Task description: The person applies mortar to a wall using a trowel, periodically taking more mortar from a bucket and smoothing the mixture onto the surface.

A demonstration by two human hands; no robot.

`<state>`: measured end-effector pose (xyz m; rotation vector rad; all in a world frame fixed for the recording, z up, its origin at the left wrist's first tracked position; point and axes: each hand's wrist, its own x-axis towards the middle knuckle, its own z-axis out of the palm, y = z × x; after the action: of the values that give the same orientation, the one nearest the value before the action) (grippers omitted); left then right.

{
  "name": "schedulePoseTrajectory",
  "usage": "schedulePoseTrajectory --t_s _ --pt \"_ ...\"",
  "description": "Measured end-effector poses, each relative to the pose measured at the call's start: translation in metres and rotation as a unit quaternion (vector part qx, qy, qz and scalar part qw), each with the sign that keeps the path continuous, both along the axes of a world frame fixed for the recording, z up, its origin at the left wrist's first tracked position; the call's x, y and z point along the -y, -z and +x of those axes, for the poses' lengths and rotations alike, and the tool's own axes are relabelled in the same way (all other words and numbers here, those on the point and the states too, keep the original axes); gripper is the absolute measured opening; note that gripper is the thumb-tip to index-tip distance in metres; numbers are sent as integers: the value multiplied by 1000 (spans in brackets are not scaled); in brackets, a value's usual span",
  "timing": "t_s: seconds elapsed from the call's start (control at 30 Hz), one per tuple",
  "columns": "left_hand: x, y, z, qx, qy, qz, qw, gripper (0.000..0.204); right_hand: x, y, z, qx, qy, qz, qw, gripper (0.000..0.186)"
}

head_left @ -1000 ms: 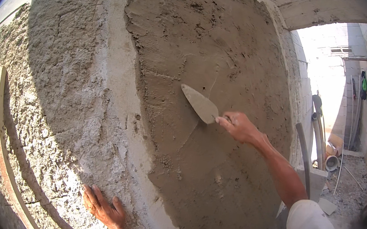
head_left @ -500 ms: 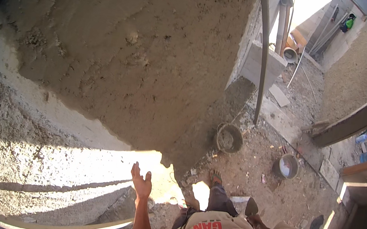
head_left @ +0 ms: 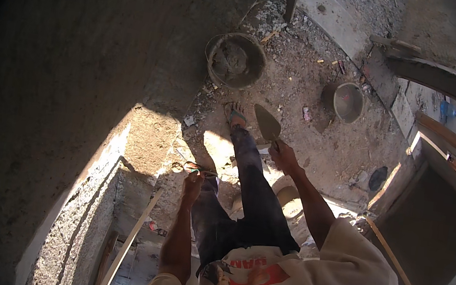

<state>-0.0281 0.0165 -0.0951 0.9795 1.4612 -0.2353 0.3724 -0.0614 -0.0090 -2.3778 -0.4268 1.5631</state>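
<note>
My right hand (head_left: 284,157) is shut around the handle of a pointed trowel (head_left: 267,123). The blade, grey with mortar, is held out above the ground to the right of my front foot (head_left: 235,114). Lower and to the left, my left hand (head_left: 193,183) has its fingers curled in front of my other sandalled foot; whatever they may hold is hidden. Beyond the trowel stands a round bucket (head_left: 258,60) with wet grey mortar in it. Wet-looking grey plaster covers the shaded wall (head_left: 110,27) on my left.
A second bucket (head_left: 355,105) stands on the rubble-strewn ground to the right. Another round container (head_left: 288,196) is partly behind my right forearm. A wooden strip (head_left: 129,245) leans at lower left, near a sunlit rough wall edge (head_left: 79,226). A post (head_left: 292,0) rises at the top.
My view has swung down and right, off the plastered wall onto the ground. My left hand, earlier open and raised toward the wall, is now lower with curled fingers. The trowel has come forward.
</note>
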Motion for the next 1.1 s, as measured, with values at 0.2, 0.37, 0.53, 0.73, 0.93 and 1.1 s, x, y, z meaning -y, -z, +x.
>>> schedulePoseTrajectory --t_s 0.2,0.37,0.53,0.73,0.93,1.1 --pt "-167 144 164 9 31 122 992 64 -50 172 64 122 -156 81 977 30" --pt "-285 209 287 98 -10 167 981 65 -153 282 120 190 -318 80 925 27" --pt "-319 243 298 50 114 309 943 47 -256 353 144 221 -433 10 874 27" --pt "-281 231 305 91 138 386 908 37 -203 366 138 220 -600 66 766 28" --pt "-215 218 305 92 104 343 929 34 -158 338 196 199 -512 87 831 34" --pt "-175 214 306 118 93 331 932 36 -166 378 194 119 -510 -82 848 34"
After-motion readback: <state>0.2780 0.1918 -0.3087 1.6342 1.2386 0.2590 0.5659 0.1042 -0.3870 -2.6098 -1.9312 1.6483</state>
